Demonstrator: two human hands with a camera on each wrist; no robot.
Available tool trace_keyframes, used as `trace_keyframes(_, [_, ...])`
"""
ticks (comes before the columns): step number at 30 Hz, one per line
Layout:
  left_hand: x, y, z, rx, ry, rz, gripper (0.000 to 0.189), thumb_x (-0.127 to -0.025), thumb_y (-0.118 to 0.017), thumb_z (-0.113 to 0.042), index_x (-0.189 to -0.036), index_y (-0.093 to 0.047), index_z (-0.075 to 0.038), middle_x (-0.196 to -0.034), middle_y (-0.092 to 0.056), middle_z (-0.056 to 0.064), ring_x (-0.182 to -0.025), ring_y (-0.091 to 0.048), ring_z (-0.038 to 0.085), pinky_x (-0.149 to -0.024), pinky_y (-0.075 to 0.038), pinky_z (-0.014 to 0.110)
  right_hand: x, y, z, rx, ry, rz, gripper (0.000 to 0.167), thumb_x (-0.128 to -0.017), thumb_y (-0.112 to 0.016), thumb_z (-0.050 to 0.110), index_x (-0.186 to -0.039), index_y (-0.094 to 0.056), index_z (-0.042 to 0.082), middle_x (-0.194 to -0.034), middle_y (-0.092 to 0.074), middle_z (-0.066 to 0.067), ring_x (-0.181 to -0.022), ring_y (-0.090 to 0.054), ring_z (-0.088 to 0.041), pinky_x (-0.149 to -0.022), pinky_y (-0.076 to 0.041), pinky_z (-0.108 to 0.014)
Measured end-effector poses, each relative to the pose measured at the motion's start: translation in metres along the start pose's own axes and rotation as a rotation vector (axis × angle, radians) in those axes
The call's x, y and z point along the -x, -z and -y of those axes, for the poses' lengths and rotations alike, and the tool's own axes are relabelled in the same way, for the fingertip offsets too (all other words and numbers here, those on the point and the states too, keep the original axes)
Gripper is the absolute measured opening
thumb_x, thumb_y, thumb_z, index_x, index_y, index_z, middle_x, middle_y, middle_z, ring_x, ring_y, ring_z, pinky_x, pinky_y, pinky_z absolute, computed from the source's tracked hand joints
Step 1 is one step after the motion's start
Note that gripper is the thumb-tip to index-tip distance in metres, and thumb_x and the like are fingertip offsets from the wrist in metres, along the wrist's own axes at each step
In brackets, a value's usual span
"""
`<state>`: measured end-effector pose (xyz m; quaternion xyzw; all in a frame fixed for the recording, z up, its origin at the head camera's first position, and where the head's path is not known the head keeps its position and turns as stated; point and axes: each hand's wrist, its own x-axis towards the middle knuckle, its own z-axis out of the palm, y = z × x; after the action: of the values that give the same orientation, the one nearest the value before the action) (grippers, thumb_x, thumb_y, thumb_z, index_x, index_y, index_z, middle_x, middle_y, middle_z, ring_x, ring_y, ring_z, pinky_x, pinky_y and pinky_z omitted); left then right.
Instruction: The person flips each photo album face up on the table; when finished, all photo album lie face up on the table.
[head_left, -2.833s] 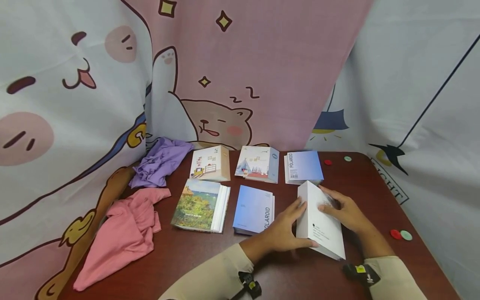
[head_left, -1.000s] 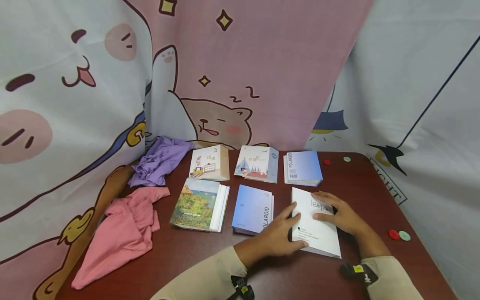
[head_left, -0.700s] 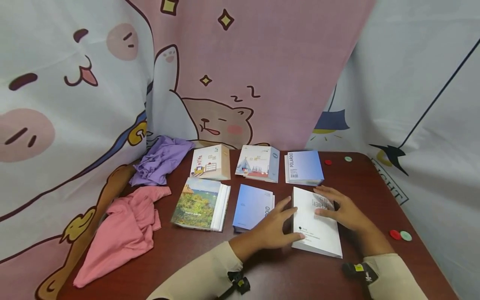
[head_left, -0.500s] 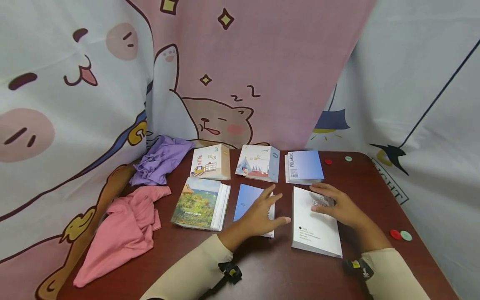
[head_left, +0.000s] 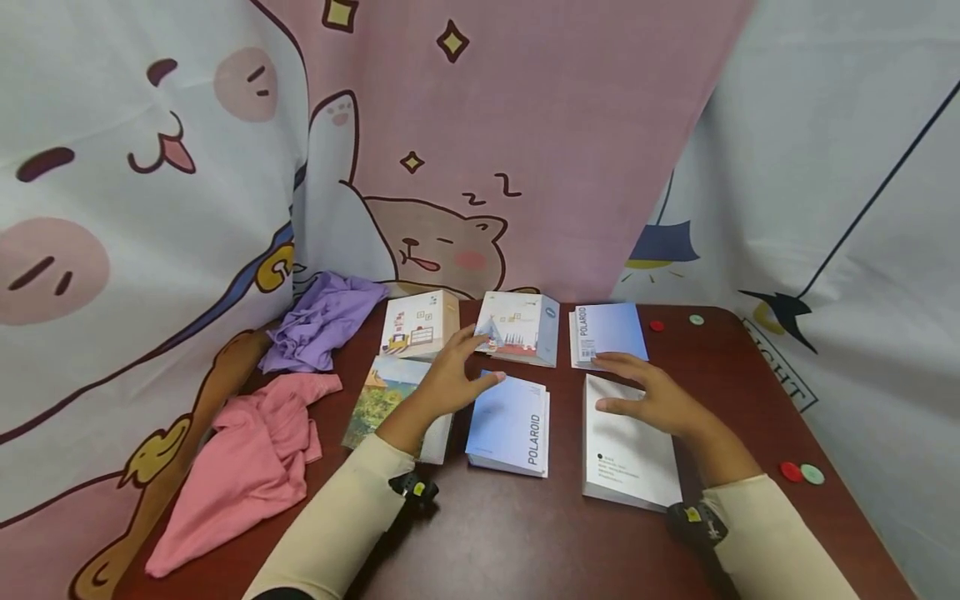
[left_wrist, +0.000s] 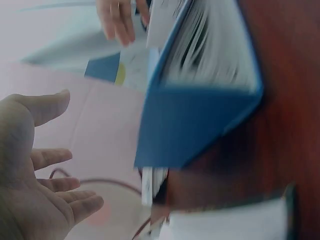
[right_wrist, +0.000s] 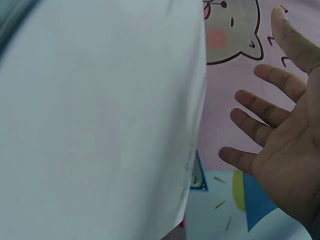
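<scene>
My left hand point(head_left: 446, 385), fingers spread and holding nothing, hovers between the painted-landscape photo album point(head_left: 375, 398) and the near blue POLAROID album point(head_left: 506, 425). It overlaps part of the landscape album in the head view. In the left wrist view the blue album's spine point(left_wrist: 195, 125) and page edges appear beside the hand. My right hand point(head_left: 660, 402) is extended over the top of the white album point(head_left: 630, 458), hiding its printed title, fingers apart with nothing held. The white album lies flat on the table and fills much of the right wrist view.
Along the back stand a beige room-print album point(head_left: 412, 325), a tent-print album point(head_left: 510, 325) and another blue POLAROID album point(head_left: 615, 329). Purple cloth point(head_left: 322, 321) and pink cloth point(head_left: 240, 475) lie at left. Red discs point(head_left: 791, 471) and green discs point(head_left: 812, 473) sit at right on the dark-red table point(head_left: 525, 550).
The white album was tilted with both hands, then laid flat. My left hand let go and moved left and back, past the blue album; my right hand lifted slightly off the white one.
</scene>
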<state>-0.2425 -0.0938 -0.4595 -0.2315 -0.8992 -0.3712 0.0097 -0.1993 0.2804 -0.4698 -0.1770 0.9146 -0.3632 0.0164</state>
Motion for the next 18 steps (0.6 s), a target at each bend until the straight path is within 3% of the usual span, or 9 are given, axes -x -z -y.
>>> trace_keyframes(9, [-0.01, 0.042, 0.041, -0.032, 0.116, 0.036, 0.079, -0.103, -0.074, -0.043, -0.168, -0.043, -0.009, -0.178, -0.028, 0.025, -0.163, -0.032, 0.05, -0.127, -0.034, 0.072, -0.012, -0.001, 0.03, -0.02, 0.025, 0.06, 0.078, -0.095, -0.086, 0.038, -0.163, -0.053, 0.016, -0.172, -0.043, -0.02, -0.156, -0.042, -0.05, -0.116, -0.046, -0.075])
trace_keyframes(13, [-0.019, 0.053, 0.057, -0.043, 0.122, 0.072, 0.076, -0.102, -0.074, -0.032, -0.165, -0.045, -0.002, -0.174, -0.032, 0.032, -0.163, -0.032, 0.051, -0.13, -0.032, 0.067, -0.023, -0.006, 0.044, -0.085, 0.035, 0.098, 0.079, -0.097, -0.083, 0.037, -0.165, -0.049, 0.017, -0.174, -0.039, -0.021, -0.159, -0.039, -0.051, -0.118, -0.043, -0.076])
trace_keyframes(18, [-0.032, 0.058, 0.07, -0.061, 0.145, 0.102, 0.077, -0.098, -0.076, -0.024, -0.165, -0.045, -0.002, -0.175, -0.03, 0.033, -0.163, -0.03, 0.052, -0.132, -0.029, 0.066, -0.04, -0.013, 0.066, -0.095, 0.045, 0.109, 0.083, -0.096, -0.083, 0.041, -0.167, -0.047, 0.019, -0.175, -0.039, -0.02, -0.162, -0.034, -0.051, -0.122, -0.034, -0.08])
